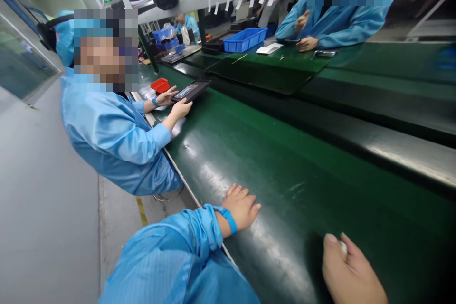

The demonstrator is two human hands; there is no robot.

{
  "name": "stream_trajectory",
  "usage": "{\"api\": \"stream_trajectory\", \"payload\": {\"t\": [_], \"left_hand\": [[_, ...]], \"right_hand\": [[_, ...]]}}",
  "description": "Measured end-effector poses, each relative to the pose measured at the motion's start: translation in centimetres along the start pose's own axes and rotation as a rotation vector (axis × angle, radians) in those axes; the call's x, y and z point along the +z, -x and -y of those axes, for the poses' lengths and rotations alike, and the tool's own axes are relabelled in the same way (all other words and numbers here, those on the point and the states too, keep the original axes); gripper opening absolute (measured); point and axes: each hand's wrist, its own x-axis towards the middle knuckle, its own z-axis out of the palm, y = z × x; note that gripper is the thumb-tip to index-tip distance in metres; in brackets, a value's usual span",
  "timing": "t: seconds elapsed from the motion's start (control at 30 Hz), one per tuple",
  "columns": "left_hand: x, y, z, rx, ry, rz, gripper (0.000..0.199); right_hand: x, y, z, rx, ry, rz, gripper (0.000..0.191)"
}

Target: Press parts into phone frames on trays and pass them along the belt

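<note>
My left hand rests palm down on the green tabletop, fingers stretched out and nothing in it. A blue band circles that wrist below the rolled blue sleeve. Farther right, my right hand is raised slightly over the table, its fingers curled. Between thumb and forefinger a small whitish piece shows; most of it is hidden, so its kind is unclear.
At left a co-worker in blue holds a black tray beside a red bin. Across the line sits another person, near a blue crate and white paper. A dark channel runs along the bench.
</note>
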Motion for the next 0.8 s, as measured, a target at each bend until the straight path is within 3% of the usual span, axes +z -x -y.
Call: {"api": "stream_trajectory", "payload": {"t": [0.8], "left_hand": [[-0.1, -0.1, -0.4, -0.005, -0.045, -0.019, 0.029]], "right_hand": [[0.1, -1.7, -1.2, 0.06, -0.003, 0.049, 0.064]]}}
